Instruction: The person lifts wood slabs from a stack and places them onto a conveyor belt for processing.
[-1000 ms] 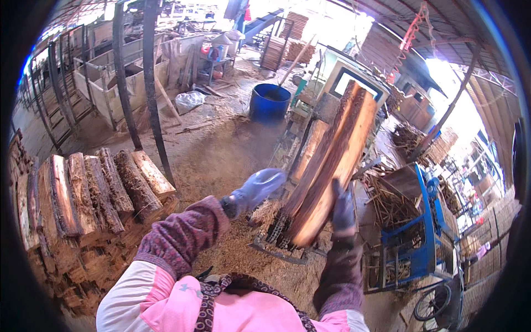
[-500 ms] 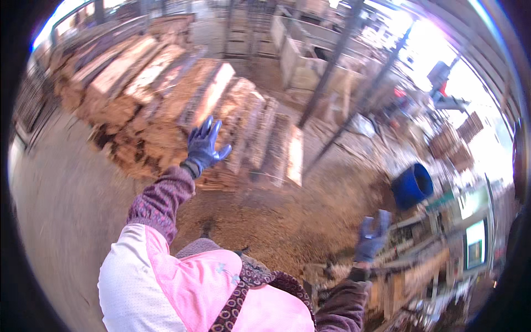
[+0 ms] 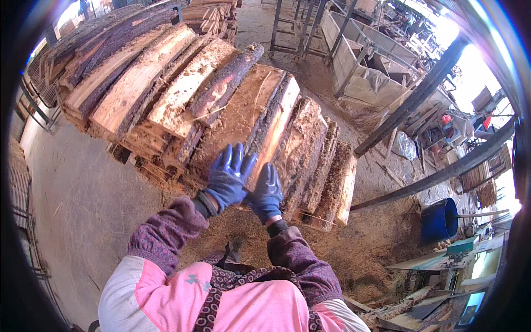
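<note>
Both my hands wear blue coated work gloves. My left hand (image 3: 228, 174) lies with fingers spread at the near end of a wide board covered in sawdust (image 3: 243, 108). Just right of it, my right hand (image 3: 267, 191) has its fingers stretched out over the near end of a pale bark-edged board (image 3: 279, 124). Neither hand is wrapped round anything. These boards are on top of a stack of rough slabs, many with dark bark. A short bark-covered piece (image 3: 224, 83) lies on top, left of the wide board.
Sawdust (image 3: 354, 243) covers the floor in front of the stack. A dark slanting metal post (image 3: 412, 97) stands to the right. Beyond are a pale open bin (image 3: 354, 69) and a blue barrel (image 3: 437, 221) with a handle sticking out. Machinery (image 3: 464, 246) stands at the lower right.
My right hand has come from the far right to the stack, beside my left. The left hand has moved onto the board ends. My view has turned and come closer to the stack.
</note>
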The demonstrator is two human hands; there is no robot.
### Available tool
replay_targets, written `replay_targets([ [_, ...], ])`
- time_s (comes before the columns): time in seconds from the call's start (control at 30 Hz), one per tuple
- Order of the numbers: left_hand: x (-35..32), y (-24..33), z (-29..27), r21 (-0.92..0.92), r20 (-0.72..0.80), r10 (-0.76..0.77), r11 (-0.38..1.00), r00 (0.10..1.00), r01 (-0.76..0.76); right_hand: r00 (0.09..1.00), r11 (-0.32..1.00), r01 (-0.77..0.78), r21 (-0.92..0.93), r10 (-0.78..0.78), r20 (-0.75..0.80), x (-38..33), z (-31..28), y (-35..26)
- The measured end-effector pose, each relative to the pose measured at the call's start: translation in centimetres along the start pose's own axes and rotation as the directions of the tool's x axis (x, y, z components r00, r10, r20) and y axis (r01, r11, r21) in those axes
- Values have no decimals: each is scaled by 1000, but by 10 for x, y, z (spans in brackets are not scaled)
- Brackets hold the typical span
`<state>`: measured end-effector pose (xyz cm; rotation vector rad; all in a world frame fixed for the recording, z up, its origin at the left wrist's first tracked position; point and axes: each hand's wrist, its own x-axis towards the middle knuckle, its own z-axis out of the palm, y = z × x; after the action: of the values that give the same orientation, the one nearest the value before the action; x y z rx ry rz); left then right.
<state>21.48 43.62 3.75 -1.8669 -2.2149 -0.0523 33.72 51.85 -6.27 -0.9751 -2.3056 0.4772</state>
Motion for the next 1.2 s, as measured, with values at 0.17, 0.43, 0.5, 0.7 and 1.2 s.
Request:
replay_targets([
  [0.17, 22, -38, -23, -420, -164, 132, 887, 978, -190, 996, 998, 23, 63, -17, -87, 24, -14, 7],
  [0.43, 175, -184, -29, -174, -14, -491, 859, 871, 481, 904, 789, -32, 614, 285, -320, 64, -199, 11],
  [0.5, 212, -186, -33, -94, 223, -575, 792, 788, 604, 812, 897, 85, 433, 189, -551, 55, -241, 20],
  [0.7, 262, -248, 48, -390, 362, -452, 720, 815, 574, 681, 898, -13, 441, 331, -653, 22, -325, 16],
  [1.2, 24, 184, -63, -668, 33, 771, -456, 636, 587, 717, 745, 131, 655, 385, -581, -113, -499, -4],
])
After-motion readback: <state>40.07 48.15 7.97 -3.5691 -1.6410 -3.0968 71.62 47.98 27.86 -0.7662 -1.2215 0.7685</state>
